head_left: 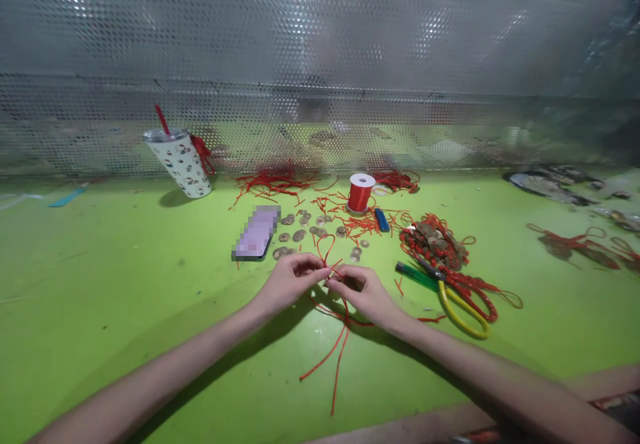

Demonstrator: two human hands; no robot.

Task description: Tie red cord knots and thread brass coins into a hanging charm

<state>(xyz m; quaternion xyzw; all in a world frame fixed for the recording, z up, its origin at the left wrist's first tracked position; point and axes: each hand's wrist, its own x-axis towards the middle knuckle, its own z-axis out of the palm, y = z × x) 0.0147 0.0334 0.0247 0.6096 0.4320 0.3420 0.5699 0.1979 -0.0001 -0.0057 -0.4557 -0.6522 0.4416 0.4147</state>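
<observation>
Between my two hands is a red cord (326, 247), its loop standing up above the fingertips and its loose ends hanging down onto the green table. My left hand (295, 281) pinches it from the left with thumb and forefinger. From the other side my right hand (361, 291) pinches the same cord, fingertips almost touching those of the left. Whether a knot or coin sits inside the pinch is hidden by the fingers. Just beyond the hands lie several round brass-coloured coins with holes (299, 235). More red strands rest on the table under the right wrist.
Scissors with yellow and red handles (457, 307), a green lighter (417, 275) and a heap of corded coins (435, 241) lie right. Behind are a red thread spool (361, 194), blue lighter (381, 220), phone (257, 232) and straw cup (180, 164). A perforated metal panel (250, 124) stands at the back.
</observation>
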